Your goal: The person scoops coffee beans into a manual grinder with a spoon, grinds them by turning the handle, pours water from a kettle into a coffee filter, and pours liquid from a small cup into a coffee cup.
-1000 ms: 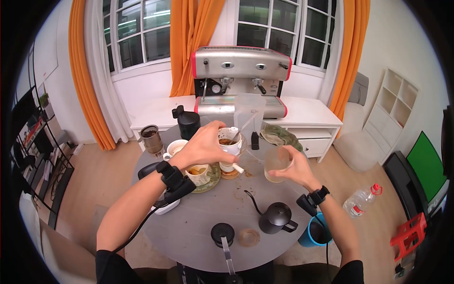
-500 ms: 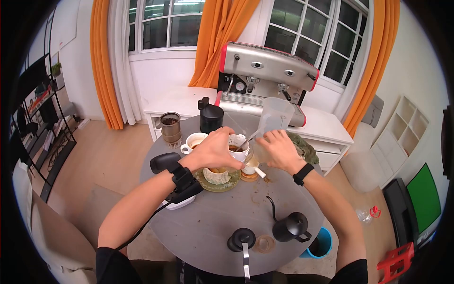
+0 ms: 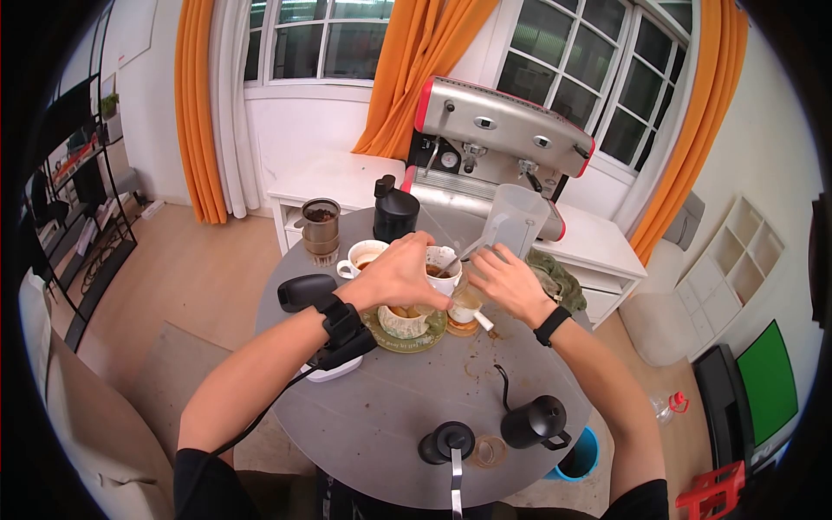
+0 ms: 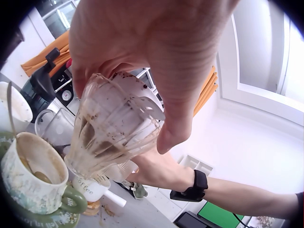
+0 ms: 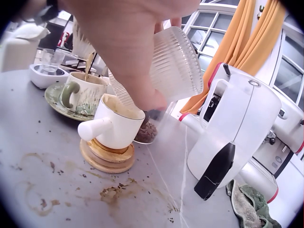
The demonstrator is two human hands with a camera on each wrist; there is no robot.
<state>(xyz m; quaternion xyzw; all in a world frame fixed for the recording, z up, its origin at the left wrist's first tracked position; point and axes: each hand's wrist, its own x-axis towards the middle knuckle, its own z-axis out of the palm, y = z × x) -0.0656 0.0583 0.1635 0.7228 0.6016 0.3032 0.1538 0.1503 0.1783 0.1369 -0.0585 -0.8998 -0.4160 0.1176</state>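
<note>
My left hand (image 3: 399,277) grips a clear ribbed vessel (image 4: 97,135) with a speckled white inner piece. From the head, dark brown contents and a spoon show at its white rim (image 3: 440,257). My right hand (image 3: 511,282) holds a ribbed glass (image 5: 178,66), tilted above a white handled pot (image 5: 116,126). That pot sits on round wooden coasters (image 5: 107,161). Whether anything flows from the glass, I cannot tell. Left of the pot, a patterned cup (image 3: 403,322) stands on a green plate (image 3: 414,343).
A clear pitcher (image 3: 517,221) and green cloth (image 3: 559,282) lie beyond my right hand. A white cup (image 3: 362,253), metal canister (image 3: 321,230) and black grinder (image 3: 396,212) stand at the back left. Nearer are a black kettle (image 3: 535,422) and a black-lidded item with metal handle (image 3: 451,442).
My right hand has moved left with the glass, from the table's right side to beside my left hand. The left hand keeps its hold. The head view has turned and tilted.
</note>
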